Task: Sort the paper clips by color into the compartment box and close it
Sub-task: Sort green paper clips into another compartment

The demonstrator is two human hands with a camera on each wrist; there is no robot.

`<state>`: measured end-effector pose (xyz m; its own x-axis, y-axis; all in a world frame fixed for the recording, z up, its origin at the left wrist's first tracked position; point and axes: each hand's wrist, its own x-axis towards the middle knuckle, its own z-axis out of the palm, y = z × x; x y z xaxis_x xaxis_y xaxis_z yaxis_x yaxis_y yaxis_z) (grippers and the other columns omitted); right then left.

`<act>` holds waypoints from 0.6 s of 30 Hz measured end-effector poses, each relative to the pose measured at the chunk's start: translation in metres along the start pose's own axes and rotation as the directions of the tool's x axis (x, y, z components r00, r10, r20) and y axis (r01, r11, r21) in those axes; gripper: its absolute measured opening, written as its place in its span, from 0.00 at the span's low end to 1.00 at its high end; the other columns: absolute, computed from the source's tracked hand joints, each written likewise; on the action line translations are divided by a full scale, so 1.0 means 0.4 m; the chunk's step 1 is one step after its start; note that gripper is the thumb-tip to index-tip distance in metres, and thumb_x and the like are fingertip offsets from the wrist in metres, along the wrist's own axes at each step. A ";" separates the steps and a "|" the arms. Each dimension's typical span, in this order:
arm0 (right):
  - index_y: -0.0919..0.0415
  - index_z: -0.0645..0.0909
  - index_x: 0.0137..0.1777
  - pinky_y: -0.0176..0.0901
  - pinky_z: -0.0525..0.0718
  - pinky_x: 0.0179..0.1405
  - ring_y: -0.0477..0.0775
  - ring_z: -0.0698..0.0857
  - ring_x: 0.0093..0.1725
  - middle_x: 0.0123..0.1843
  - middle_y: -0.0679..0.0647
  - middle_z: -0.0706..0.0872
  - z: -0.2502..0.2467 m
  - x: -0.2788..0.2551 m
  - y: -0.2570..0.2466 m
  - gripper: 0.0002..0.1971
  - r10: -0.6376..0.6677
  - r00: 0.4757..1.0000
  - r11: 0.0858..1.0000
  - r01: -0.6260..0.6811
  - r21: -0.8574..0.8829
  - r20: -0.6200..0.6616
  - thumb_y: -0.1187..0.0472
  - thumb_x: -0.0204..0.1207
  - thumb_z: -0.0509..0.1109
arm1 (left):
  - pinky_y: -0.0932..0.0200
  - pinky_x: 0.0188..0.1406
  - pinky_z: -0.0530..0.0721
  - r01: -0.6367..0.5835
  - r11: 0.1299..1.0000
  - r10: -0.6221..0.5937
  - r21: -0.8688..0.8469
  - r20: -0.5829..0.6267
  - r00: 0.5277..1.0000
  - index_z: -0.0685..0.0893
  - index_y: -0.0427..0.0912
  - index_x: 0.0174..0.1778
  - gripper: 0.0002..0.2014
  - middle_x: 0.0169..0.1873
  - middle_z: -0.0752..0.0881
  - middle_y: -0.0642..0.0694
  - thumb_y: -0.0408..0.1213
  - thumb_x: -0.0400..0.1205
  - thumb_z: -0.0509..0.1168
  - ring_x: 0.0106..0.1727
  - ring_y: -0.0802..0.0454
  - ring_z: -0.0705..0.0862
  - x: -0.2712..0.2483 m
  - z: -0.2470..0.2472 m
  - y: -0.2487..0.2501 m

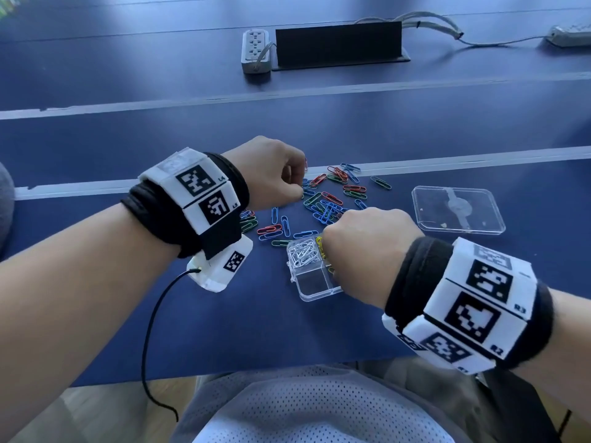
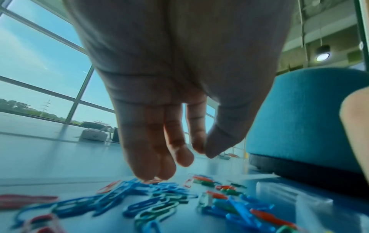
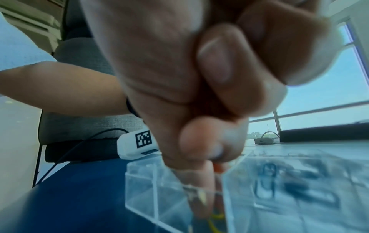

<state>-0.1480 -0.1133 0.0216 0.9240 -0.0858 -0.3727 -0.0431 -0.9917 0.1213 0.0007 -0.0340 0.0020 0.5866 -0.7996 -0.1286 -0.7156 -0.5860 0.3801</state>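
Red, blue and green paper clips (image 1: 326, 203) lie scattered on the blue table. My left hand (image 1: 300, 183) hovers over the pile's left side. Its thumb tip meets the forefinger (image 2: 196, 141), and its fingertips hold a red clip (image 2: 153, 180). The clear compartment box (image 1: 311, 282) stands open near the front, with white clips (image 1: 302, 252) in one cell and yellow clips (image 1: 319, 243) beside them. My right hand (image 1: 332, 251) covers the box's right half. Thumb and forefinger (image 3: 201, 186) pinch down inside a cell (image 3: 151, 181), with a small yellowish clip at the tips.
The box's clear lid (image 1: 457, 209) lies flat to the right of the pile. A power strip (image 1: 256, 51) and a black cable flap (image 1: 339, 43) sit at the back. A teal seat (image 2: 303, 118) stands beyond the table. The table's front edge runs just behind my wrists.
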 end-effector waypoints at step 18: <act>0.58 0.59 0.30 0.44 0.67 0.32 0.58 0.68 0.36 0.30 0.49 0.62 0.004 -0.013 -0.006 0.16 -0.048 0.998 0.999 0.047 -0.018 -0.038 0.66 0.74 0.62 | 0.61 0.28 0.70 0.259 0.916 -0.253 -0.305 0.062 0.966 0.72 0.48 0.29 0.15 0.26 0.74 0.49 0.21 0.72 0.53 0.26 0.50 0.70 -0.004 0.017 -0.036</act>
<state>-0.1535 -0.1108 0.0217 0.9389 -0.0343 -0.3424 0.0077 -0.9927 0.1204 0.0076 -0.0252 -0.0094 0.7238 -0.6321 -0.2768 -0.3880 -0.7045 0.5942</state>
